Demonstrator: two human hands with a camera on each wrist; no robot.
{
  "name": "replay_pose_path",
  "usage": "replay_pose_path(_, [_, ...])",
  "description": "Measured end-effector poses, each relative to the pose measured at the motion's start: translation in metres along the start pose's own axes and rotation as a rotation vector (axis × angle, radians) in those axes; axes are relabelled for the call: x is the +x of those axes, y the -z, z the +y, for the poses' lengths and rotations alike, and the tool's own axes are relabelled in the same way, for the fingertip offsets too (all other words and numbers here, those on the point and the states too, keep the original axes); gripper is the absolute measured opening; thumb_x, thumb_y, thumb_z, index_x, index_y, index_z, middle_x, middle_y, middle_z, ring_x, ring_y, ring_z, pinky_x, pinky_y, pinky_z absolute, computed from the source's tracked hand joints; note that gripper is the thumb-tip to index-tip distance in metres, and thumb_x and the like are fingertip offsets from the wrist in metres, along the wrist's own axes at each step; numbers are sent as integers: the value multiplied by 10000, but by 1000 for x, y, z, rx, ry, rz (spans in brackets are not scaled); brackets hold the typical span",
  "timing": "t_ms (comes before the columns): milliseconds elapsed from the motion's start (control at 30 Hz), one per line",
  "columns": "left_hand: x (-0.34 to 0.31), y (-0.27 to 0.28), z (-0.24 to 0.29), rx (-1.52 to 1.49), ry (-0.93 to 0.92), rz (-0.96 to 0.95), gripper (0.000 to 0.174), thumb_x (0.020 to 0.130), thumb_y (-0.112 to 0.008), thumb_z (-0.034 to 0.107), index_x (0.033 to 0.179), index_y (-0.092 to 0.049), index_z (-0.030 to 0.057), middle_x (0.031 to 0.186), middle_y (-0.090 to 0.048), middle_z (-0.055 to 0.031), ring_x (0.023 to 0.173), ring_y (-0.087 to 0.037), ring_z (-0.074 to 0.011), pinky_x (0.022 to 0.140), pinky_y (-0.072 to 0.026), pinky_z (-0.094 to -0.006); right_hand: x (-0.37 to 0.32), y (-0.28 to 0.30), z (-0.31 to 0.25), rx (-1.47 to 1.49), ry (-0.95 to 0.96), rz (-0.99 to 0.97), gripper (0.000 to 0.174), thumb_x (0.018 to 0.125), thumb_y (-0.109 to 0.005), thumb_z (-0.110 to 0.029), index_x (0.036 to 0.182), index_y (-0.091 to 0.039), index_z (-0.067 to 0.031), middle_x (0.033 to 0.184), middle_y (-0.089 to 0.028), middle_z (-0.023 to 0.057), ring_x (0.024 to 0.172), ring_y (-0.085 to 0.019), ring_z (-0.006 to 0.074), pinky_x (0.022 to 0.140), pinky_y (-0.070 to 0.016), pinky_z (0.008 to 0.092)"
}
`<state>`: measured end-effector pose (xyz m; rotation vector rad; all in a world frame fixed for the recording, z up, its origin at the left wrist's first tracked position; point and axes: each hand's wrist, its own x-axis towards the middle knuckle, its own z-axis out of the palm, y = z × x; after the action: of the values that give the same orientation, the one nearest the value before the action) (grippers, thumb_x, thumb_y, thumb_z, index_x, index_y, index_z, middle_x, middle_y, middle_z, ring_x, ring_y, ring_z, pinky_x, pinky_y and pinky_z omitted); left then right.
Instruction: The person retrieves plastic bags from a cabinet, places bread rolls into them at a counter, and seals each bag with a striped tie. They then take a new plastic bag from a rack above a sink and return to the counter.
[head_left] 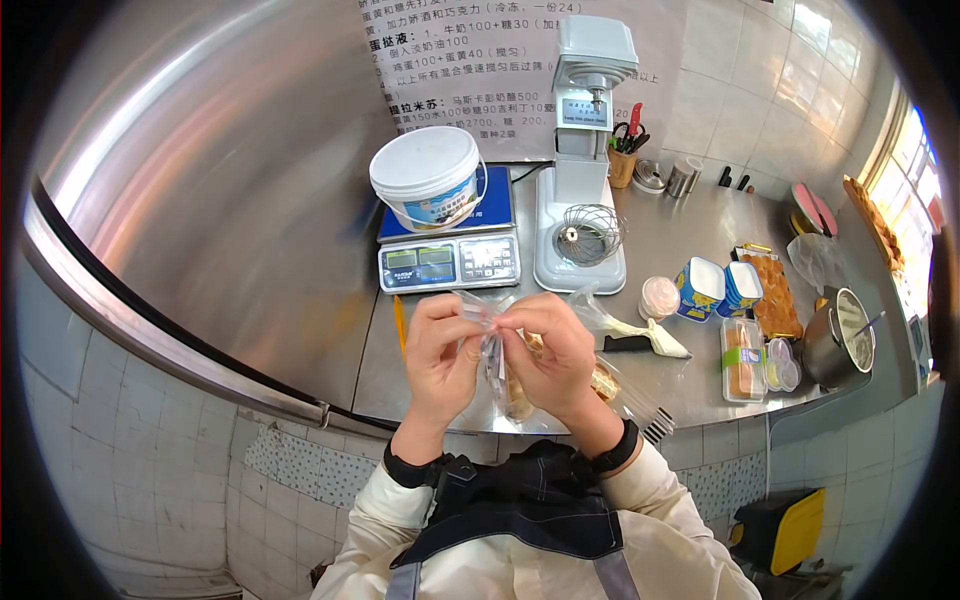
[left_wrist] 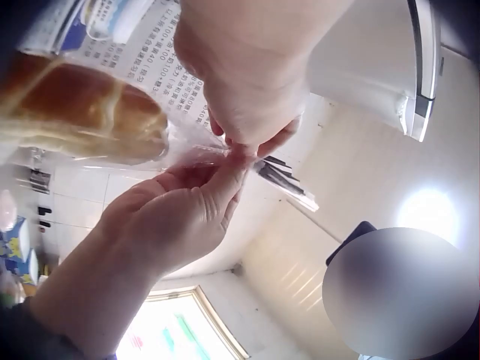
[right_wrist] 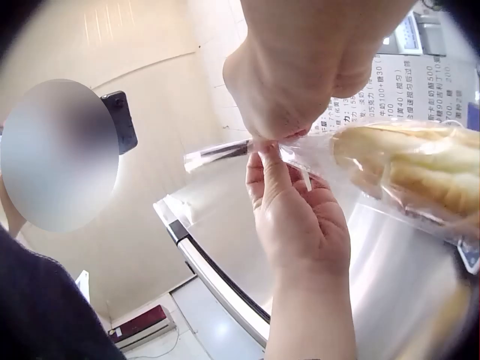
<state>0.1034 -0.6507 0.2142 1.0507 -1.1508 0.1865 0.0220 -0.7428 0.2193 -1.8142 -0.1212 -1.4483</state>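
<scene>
Both hands meet at the gathered neck of a clear plastic bag [head_left: 490, 360] in front of the body. My left hand [head_left: 443, 355] pinches the bunched plastic between thumb and fingers. Right up against it, my right hand [head_left: 548, 350] pinches the same neck. A long browned bread roll [left_wrist: 82, 109] lies inside the bag, and its pale side [right_wrist: 431, 169] shows in the right wrist view. The bag's flattened open end [right_wrist: 217, 154], with dark print, sticks out past the fingertips. A thin white strip [right_wrist: 306, 180] shows by the left fingers.
Behind the hands stand a scale [head_left: 450, 262] bearing a white bucket [head_left: 425, 165], and a mixer [head_left: 580, 200]. To the right lie another wrapped bread [head_left: 605, 384], a filled piping bag [head_left: 660, 340], blue cartons [head_left: 700, 288], a clear cake box [head_left: 742, 360] and a metal pot [head_left: 840, 340].
</scene>
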Motion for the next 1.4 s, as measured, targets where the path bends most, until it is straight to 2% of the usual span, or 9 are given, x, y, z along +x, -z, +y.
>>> replay_pose_path(67, [-2,-9,2,-263,139,185,109,770,-599,-54,871,-595,-14,879,-589,-108,843,-556,-180,750,-448,-277,0,3,2,-5,32,-33,235,674,-648,81,875,-599,-29,815,-593,91,743,-580,217,644,-464,285])
replay_pose_path(200, [-3,6,0,-18,113,1,145,739,-588,-104,859,-592,-21,864,-602,-115,815,-573,-192,728,-456,-285,-1,6,3,-18,73,-122,272,661,-633,94,897,-583,-32,812,-565,95,753,-561,227,642,-459,297])
replay_pose_path(633, [-7,6,-5,-17,17,46,70,784,-612,10,849,-595,-8,840,-593,-113,790,-566,-200,702,-449,-279,-3,4,1,-20,26,-29,221,648,-670,68,834,-597,-27,765,-567,78,678,-562,196,590,-457,277])
replay_pose_path(800, [-20,12,-11,25,260,112,84,759,-640,1,836,-616,-21,883,-626,-127,852,-597,-227,755,-467,-302,1,7,0,-45,72,-93,228,647,-667,54,840,-576,-27,775,-563,77,689,-549,219,601,-443,298])
replay_pose_path(1033, [-12,15,-7,6,237,-31,108,729,-653,-12,829,-614,-24,918,-650,-172,1009,-579,-295,893,-420,-382,2,10,3,-40,117,-145,213,651,-653,54,828,-566,-25,776,-555,69,688,-534,228,608,-433,308])
replay_pose_path(1167, [-13,29,-2,-120,558,-5,128,716,-672,17,820,-598,6,888,-663,-137,985,-594,-264,956,-351,-419,2,8,6,37,1,-221,169,682,-649,36,832,-591,-16,781,-568,82,701,-548,216,626,-445,294])
replay_pose_path(1233, [-12,35,-4,241,314,-58,103,729,-669,37,803,-599,21,880,-667,-111,1009,-572,-224,965,-333,-417,3,6,12,80,-72,-266,151,700,-645,25,841,-603,-13,788,-575,87,708,-554,207,635,-450,287])
replay_pose_path(1367, [-2,60,14,435,94,43,168,766,-623,1,914,-548,26,862,-616,-71,938,-546,-217,960,-325,-388,1,0,37,130,-248,-322,125,775,-602,-23,898,-619,-18,809,-604,73,706,-571,177,632,-461,271])
replay_pose_path(1400, [-2,70,18,453,107,46,168,766,-623,1,914,-548,26,862,-616,-71,938,-546,-217,960,-325,-388,-12,-5,56,138,-445,-352,128,792,-591,-45,918,-611,-26,804,-609,85,714,-571,178,637,-457,274])
